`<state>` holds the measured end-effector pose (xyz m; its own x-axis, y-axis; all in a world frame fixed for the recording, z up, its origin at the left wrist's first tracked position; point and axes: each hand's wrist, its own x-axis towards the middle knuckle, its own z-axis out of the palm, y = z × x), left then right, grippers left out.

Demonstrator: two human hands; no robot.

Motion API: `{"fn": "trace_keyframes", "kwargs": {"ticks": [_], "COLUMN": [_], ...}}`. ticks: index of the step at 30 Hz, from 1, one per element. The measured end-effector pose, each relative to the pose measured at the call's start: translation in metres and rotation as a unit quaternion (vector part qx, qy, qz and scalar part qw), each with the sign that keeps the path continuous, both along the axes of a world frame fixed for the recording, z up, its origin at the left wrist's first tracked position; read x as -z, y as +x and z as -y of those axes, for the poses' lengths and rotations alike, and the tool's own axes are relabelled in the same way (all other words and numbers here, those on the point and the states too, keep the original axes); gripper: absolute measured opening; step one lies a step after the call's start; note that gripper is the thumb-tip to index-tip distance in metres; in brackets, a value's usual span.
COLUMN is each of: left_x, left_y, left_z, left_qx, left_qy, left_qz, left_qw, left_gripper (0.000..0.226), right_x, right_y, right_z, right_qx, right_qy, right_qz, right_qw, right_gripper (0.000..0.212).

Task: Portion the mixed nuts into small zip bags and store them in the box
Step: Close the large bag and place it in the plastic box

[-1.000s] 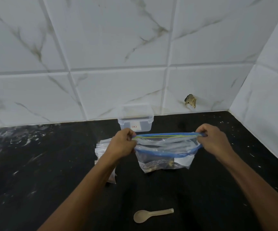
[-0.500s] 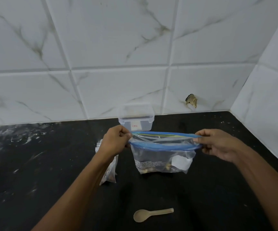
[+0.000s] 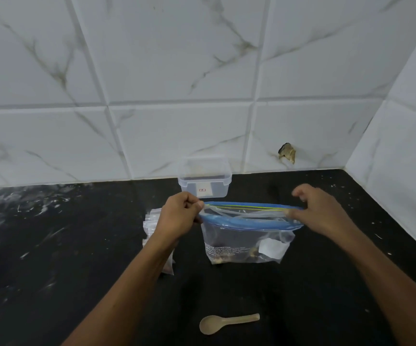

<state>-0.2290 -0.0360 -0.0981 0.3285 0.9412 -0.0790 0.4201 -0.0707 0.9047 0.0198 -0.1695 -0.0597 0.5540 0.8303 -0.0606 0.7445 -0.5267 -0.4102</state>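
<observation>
A large zip bag [image 3: 247, 236] with a blue top band is held upright on the black counter [image 3: 52, 245], near the middle of its back half. Its left top corner is pinched in the curled fingers of the left hand [image 3: 179, 216]. Its right top corner is pinched by the thumb and fingers of the right hand [image 3: 319, 213] (the upper fingers are raised and bent above the band). The mouth is pulled apart between the two hands. A few nuts [image 3: 227, 255] lie at the bag's bottom. A stack of small bags [image 3: 152, 228] lies just left of it, partly hidden by the left forearm. A clear box [image 3: 204, 178] stands at the counter's back edge against the tiled wall [image 3: 177, 71]. A beige spoon [image 3: 227, 323] lies near the front edge, well apart from the bag.
</observation>
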Motion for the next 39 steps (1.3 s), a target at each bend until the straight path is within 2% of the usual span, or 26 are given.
{"fn": "trace_keyframes", "kwargs": {"ticks": [3, 6, 8, 9, 11, 13, 15, 17, 21, 24, 27, 30, 32, 33, 35, 37, 39], "left_x": [0.000, -0.001, 0.001, 0.003, 0.014, 0.036, 0.062, 0.079, 0.093, 0.097, 0.103, 0.100, 0.092, 0.082, 0.057, 0.030, 0.007], "left_y": [0.002, 0.007, 0.007, 0.004, -0.004, -0.014, -0.017, -0.013, 0.000, 0.000, -0.005, -0.006, -0.006, -0.006, -0.003, 0.005, 0.013], "left_z": [0.003, 0.008, 0.011, 0.013, 0.016, 0.020, 0.027, 0.037, 0.037, 0.033, 0.032, 0.027, 0.023, 0.024, 0.025, 0.020, 0.012], "left_qx": [0.012, 0.034, 0.046, 0.041, 0.011, 0.000, 0.047, 0.089, 0.042, 0.052, 0.060, 0.071, 0.066, 0.059, 0.054, 0.063, 0.074], "left_qy": [-0.007, -0.020, -0.017, -0.015, -0.013, -0.005, -0.027, -0.063, -0.003, 0.044, 0.051, 0.049, 0.058, 0.064, 0.071, 0.083, 0.111], "left_qz": [0.032, 0.079, 0.119, 0.147, 0.195, 0.187, 0.141, 0.090, -0.004, -0.044, -0.056, -0.082, -0.061, -0.022, 0.086, 0.147, 0.155], "left_qw": [0.999, 0.996, 0.992, 0.988, 0.981, 0.982, 0.989, 0.990, 0.999, 0.997, 0.995, 0.993, 0.994, 0.996, 0.992, 0.984, 0.979], "left_gripper": [0.009, 0.008, 0.008, 0.009, 0.011, 0.016, 0.031, 0.036, 0.004, 0.008, 0.012, 0.012, 0.010, 0.013, 0.034, 0.053, 0.044], "right_x": [-0.017, -0.013, -0.001, 0.003, 0.008, 0.007, 0.005, 0.003, -0.001, -0.021, -0.040, -0.042, -0.041, -0.040, -0.039, -0.036, -0.033], "right_y": [-0.038, -0.082, -0.098, -0.102, -0.101, -0.100, -0.099, -0.100, -0.102, -0.095, -0.083, -0.080, -0.080, -0.080, -0.081, -0.083, -0.083], "right_z": [-0.014, -0.042, -0.060, -0.066, -0.073, -0.076, -0.077, -0.077, -0.074, -0.071, -0.071, -0.072, -0.073, -0.073, -0.072, -0.070, -0.069], "right_qx": [-0.135, -0.267, -0.303, -0.302, -0.284, -0.271, -0.267, -0.266, -0.264, -0.239, -0.212, -0.224, -0.224, -0.223, -0.224, -0.229, -0.227], "right_qy": [0.092, 0.024, 0.007, 0.020, 0.041, 0.041, 0.036, 0.036, 0.028, 0.062, 0.125, 0.114, 0.114, 0.118, 0.120, 0.121, 0.131], "right_qz": [0.001, 0.044, 0.122, 0.147, 0.136, 0.107, 0.093, 0.080, 0.041, -0.018, -0.054, -0.063, -0.066, -0.068, -0.074, -0.084, -0.099], "right_qw": [0.987, 0.962, 0.945, 0.942, 0.948, 0.956, 0.959, 0.960, 0.963, 0.969, 0.968, 0.966, 0.966, 0.965, 0.964, 0.962, 0.960], "right_gripper": [0.060, 0.070, 0.054, 0.041, 0.018, 0.009, 0.009, 0.010, 0.010, 0.008, 0.004, 0.005, 0.003, 0.004, 0.006, 0.007, 0.008]}}
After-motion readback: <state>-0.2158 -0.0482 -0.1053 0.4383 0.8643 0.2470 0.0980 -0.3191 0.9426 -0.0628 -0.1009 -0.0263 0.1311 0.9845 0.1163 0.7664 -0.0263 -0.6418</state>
